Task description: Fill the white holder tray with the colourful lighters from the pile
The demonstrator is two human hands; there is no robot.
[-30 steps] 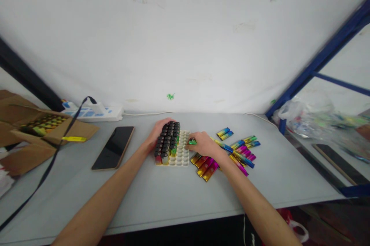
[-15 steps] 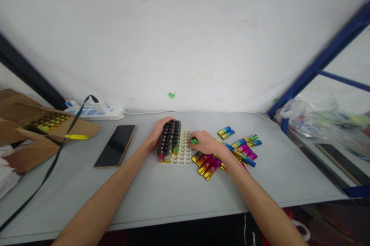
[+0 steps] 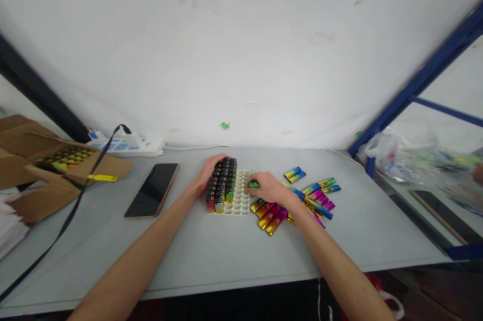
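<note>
A white tray (image 3: 237, 206) with rows of round-edged sockets lies on the grey table. Its left part is filled with upright lighters (image 3: 222, 182) that have black tops and shiny coloured bodies. My left hand (image 3: 206, 172) curves around the far left side of these lighters, its fingertips partly hidden behind them. Over the tray's right edge is my right hand (image 3: 267, 186), its fingers closed on a green lighter (image 3: 254, 184). Beside and under my right wrist lies a loose pile of metallic lighters (image 3: 271, 218) in gold, magenta, blue and green.
Left of the tray lies a dark phone (image 3: 152, 190). Farther left, an open cardboard box (image 3: 70, 187) holds more yellow items, with a black strap (image 3: 77, 195) across it. A white power strip (image 3: 147, 147) sits by the wall. Clear plastic bags (image 3: 407, 155) lie beyond the blue frame (image 3: 403, 94).
Both hands keep nearly the same places, the right still holding the green lighter by the tray. The camera view has shifted slightly. At the far right edge, part of another person's hand appears.
</note>
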